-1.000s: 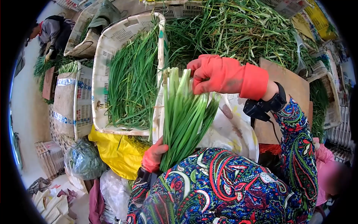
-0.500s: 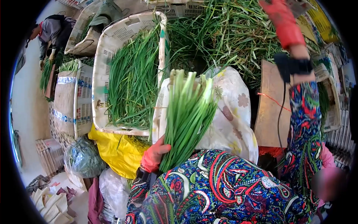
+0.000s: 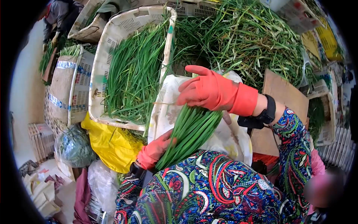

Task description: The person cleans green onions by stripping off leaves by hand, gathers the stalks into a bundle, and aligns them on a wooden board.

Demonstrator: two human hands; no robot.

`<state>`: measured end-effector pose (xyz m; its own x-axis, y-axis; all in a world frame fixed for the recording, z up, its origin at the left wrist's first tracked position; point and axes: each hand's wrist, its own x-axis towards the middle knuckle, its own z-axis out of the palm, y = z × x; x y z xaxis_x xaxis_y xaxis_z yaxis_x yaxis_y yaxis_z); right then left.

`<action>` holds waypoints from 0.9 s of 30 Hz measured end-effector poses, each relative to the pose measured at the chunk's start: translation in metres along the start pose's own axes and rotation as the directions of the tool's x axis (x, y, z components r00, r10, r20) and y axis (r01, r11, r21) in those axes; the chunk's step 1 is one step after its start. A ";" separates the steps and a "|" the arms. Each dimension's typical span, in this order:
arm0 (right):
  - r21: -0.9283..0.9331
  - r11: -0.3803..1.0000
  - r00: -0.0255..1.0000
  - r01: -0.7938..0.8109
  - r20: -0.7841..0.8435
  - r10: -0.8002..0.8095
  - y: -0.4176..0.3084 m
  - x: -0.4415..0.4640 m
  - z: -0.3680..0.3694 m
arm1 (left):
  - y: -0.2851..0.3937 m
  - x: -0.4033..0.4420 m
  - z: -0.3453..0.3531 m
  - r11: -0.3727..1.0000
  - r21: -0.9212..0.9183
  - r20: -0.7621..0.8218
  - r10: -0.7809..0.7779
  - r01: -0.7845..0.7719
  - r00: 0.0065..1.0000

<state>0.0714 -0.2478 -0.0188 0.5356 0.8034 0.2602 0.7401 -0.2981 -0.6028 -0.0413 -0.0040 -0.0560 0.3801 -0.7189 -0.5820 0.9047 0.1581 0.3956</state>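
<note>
"Just right of the white crate [image 3: 123, 24], on its near side, a bundle of green stalks [image 3: 195, 127] is held aslant between two red-gloved hands. How is the weight shared?"

"By the left hand [image 3: 154, 149], it appears, the lower part is gripped, thumb across the leaves. By the right hand [image 3: 209, 91] the upper ends are covered, its fingers curved over them and one digit raised; whether they are clenched or merely laid there cannot be told."

"And the slant?"

"Support is probably gained from it: the leaf tips are rested against the patterned clothing [image 3: 223, 179]. Beneath, a pale floral sheet [image 3: 160, 123] is spread beside the crate, perhaps so that the clothing is shielded from wet and soil."

"Inside the crate?"

"Long leaves [image 3: 136, 74] are laid roughly lengthwise, likely so that tangling is limited. Beyond and to the right of the crate, loose greens [image 3: 257, 41] are heaped in every direction."

"Is any lettering seen?"

"Left of the crate, a wrapped load [image 3: 61, 84] is banded with pale tape [image 3: 66, 65] marked in blue. 'HC' can be picked out; the rest is too small to be read. On the crate's left wall, a green patch [image 3: 100, 79] is blurred. No brand can be made out on the black wrist device [image 3: 270, 110]."
</note>
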 end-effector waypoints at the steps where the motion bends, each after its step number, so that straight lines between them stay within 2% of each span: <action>1: 0.002 1.000 1.000 -0.027 0.003 0.027 0.000 0.000 -0.001 | 0.003 -0.006 0.005 0.998 -0.051 -0.039 -0.041 0.039 0.998; 3: 0.008 0.997 0.997 -0.079 0.004 0.079 -0.001 0.002 -0.003 | 0.004 -0.002 0.008 0.996 -0.094 0.080 0.004 0.003 0.997; 4: -0.016 0.991 0.991 -0.133 0.027 0.133 -0.004 0.003 -0.006 | 0.006 -0.001 0.013 0.998 -0.067 0.078 0.024 -0.019 0.997; 8: -0.056 0.991 0.976 -0.121 -0.190 0.108 0.009 0.004 -0.004 | 0.010 0.002 0.019 0.995 0.033 0.085 0.092 -0.095 0.992; 11: 0.026 0.967 0.959 -0.252 -0.128 0.254 0.014 0.008 -0.020 | 0.009 0.002 0.014 0.988 0.090 0.096 0.119 -0.128 0.988; 13: 0.048 0.938 0.895 -0.343 -0.286 0.342 0.025 0.009 -0.028 | 0.011 0.002 0.018 0.992 0.056 0.107 0.106 -0.113 0.989; 14: 0.002 0.959 0.891 -0.285 -0.369 0.266 0.030 0.008 -0.044 | 0.012 0.001 0.020 0.993 0.075 0.075 0.084 -0.089 0.994; 15: 0.009 0.975 0.902 -0.220 -0.378 0.208 0.055 0.003 -0.065 | 0.014 0.000 0.021 0.994 0.093 0.041 0.060 -0.063 0.997; 16: 0.243 0.935 0.822 -0.259 -0.452 0.346 0.087 -0.012 -0.092 | 0.014 -0.001 0.022 0.993 0.111 0.006 0.035 -0.036 0.999; 17: 0.468 0.854 0.717 -0.229 -0.512 0.473 0.119 -0.027 -0.118 | 0.013 -0.001 0.021 0.997 0.071 0.005 0.031 -0.032 0.999; 18: -0.132 0.584 0.563 -0.801 -0.501 0.658 0.097 -0.027 -0.158 | 0.011 -0.002 0.020 0.999 0.031 0.004 0.026 -0.026 1.000; 19: -0.324 0.557 0.625 -0.764 -0.585 0.517 0.096 -0.031 -0.166 | 0.010 -0.002 0.019 1.000 -0.007 0.003 0.022 -0.022 1.000; 20: -0.502 0.489 0.689 -0.714 -0.631 0.357 0.099 -0.032 -0.172 | 0.011 -0.001 0.018 0.999 0.039 -0.021 0.016 -0.016 1.000; 21: -0.652 0.380 0.746 -0.656 -0.638 0.193 0.088 -0.024 -0.173 | 0.010 -0.001 0.016 0.999 -0.011 0.004 0.031 -0.031 1.000; 22: -0.454 0.680 0.795 -0.576 -0.505 0.337 0.076 -0.020 -0.162 | 0.009 0.000 0.014 0.998 -0.060 0.031 0.033 -0.031 0.999; 23: -0.151 0.862 0.844 -0.485 -0.338 0.416 0.046 -0.003 -0.136 | 0.007 0.001 0.014 0.994 -0.103 0.063 0.027 -0.020 0.998; 25: 0.035 0.865 0.853 -0.500 -0.153 0.499 0.018 0.003 -0.081 | 0.008 0.001 0.019 0.994 -0.104 0.049 0.022 -0.016 0.999; 26: -0.063 0.797 0.798 -0.601 0.023 0.603 0.014 0.011 -0.073 | 0.008 -0.001 0.020 0.996 -0.091 0.035 0.027 -0.024 0.999; 27: -0.171 0.726 0.700 -0.667 0.190 0.688 0.012 0.013 -0.070 | 0.008 -0.003 0.020 0.996 -0.077 0.016 0.038 -0.036 0.999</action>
<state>0.1158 -0.2769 0.0297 0.8072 0.4553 -0.3757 0.2496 -0.8400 -0.4818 -0.0388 -0.0140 -0.0373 0.4106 -0.7235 -0.5549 0.9025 0.2360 0.3602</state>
